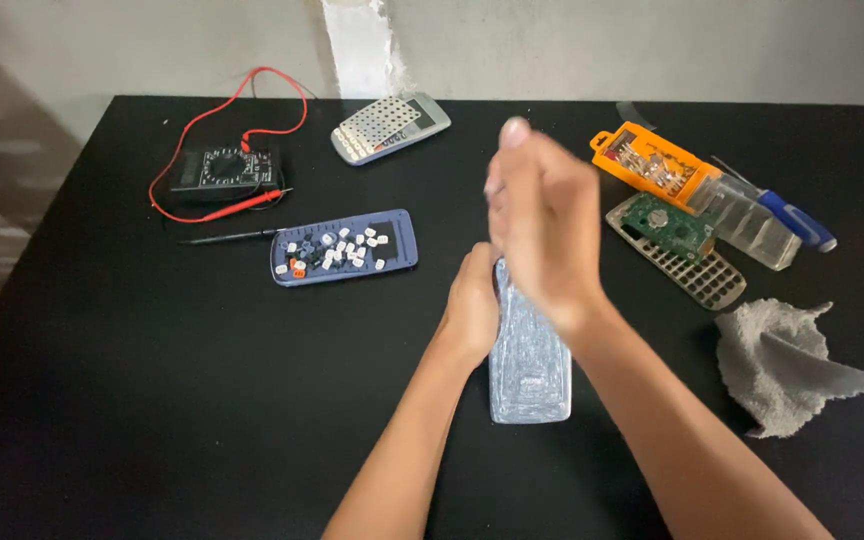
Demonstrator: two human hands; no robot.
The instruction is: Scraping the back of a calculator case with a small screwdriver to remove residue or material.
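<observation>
A grey-blue calculator shell lies lengthwise at the middle of the black table. My left hand rests against its left edge near the far end, fingers curled on it. My right hand is raised above the shell's far end, blurred, fingers drawn together; whether it holds anything cannot be told. The shell's far end is hidden behind both hands.
To the left lie a blue calculator cover with several loose keys, a black multimeter with red leads, a black probe. A grey calculator sits behind. Right: orange bit case, green circuit board, clear keypad frame, blue screwdriver, grey cloth.
</observation>
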